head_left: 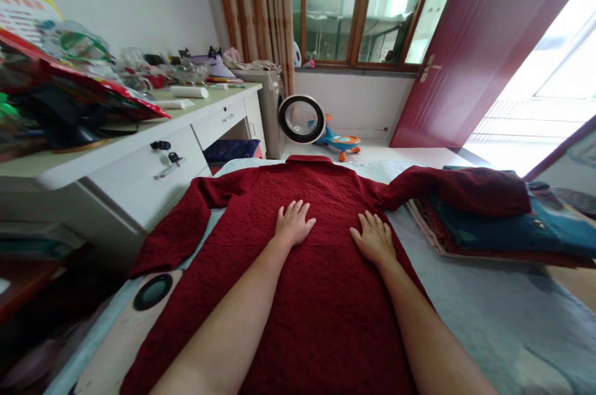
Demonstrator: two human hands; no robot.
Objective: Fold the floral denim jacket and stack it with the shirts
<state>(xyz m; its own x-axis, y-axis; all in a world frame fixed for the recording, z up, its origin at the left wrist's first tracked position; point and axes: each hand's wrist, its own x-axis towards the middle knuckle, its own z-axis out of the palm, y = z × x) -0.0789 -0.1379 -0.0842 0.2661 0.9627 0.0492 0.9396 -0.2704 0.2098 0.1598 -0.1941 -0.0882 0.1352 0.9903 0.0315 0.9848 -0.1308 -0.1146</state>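
Note:
A dark red long-sleeved garment [326, 295] lies spread out on a surface covered with a pale blue cloth [470, 308]. Its collar is at the far end, and its sleeves reach out to both sides. My left hand [294, 223] rests flat on the upper middle of the garment, fingers spread. Flat on the cloth near the right shoulder is my right hand [375, 238], also with fingers apart. Neither hand grips anything. The right sleeve [465, 189] lies across a stack of folded clothes [493, 227].
A white desk [135, 165] with a cluttered top runs along the left. Beyond it stands a washing machine [270, 103] with its round door [302, 119] swung out. An orange and blue ride-on toy [342, 141] is on the floor. The red door [447, 47] stands open at right.

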